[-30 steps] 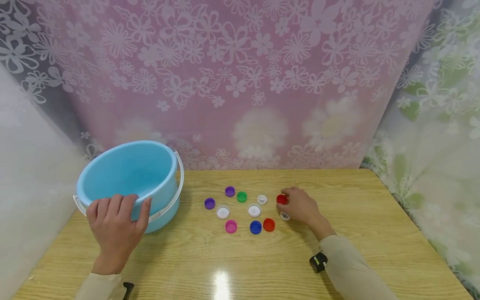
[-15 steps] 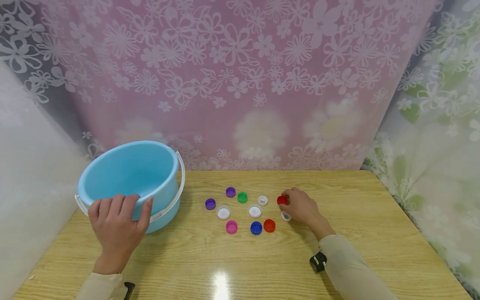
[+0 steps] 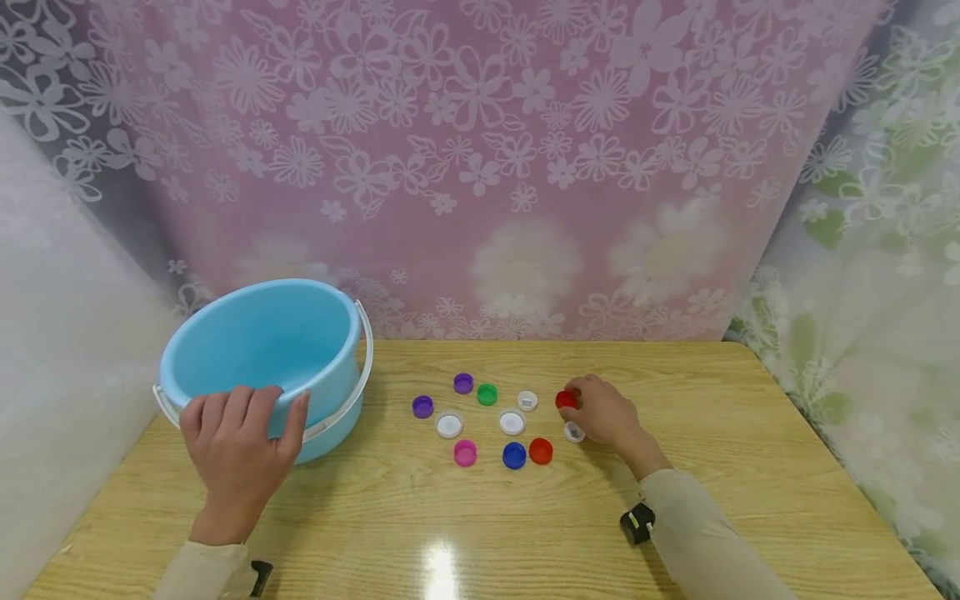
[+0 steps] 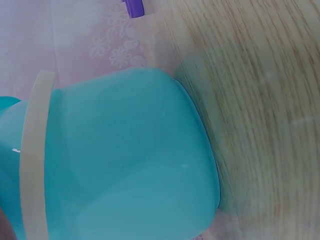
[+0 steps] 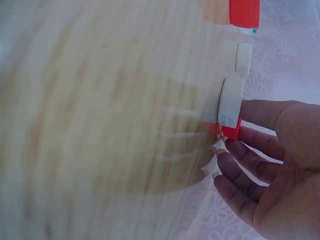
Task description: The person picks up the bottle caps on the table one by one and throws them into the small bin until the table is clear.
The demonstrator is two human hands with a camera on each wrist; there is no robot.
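Note:
At the left of the head view my left hand (image 3: 236, 450) grips the near rim of a light blue bucket (image 3: 341, 367), fingers over the edge. The bucket stands on the table and has a white handle. My right hand (image 3: 606, 415) pinches a red bottle cap (image 3: 566, 400) between thumb and fingers, with the cap at table level. Just in front of that lies a white cap (image 3: 574, 432), partly covering the red one in the right wrist view. A second red cap (image 3: 541, 451) and a blue cap (image 3: 513, 455) lie nearer the front.
Further left on the wooden table (image 3: 360, 533) lie a pink cap (image 3: 465, 452), a green cap (image 3: 487, 394), two purple caps (image 3: 423, 407) and several white caps (image 3: 512, 422). A pink flowered curtain (image 3: 517, 192) hangs behind the table's back edge.
Both hands stay almost where they were, the left on the bucket rim and the right at the red cap. The head view has shifted very slightly.

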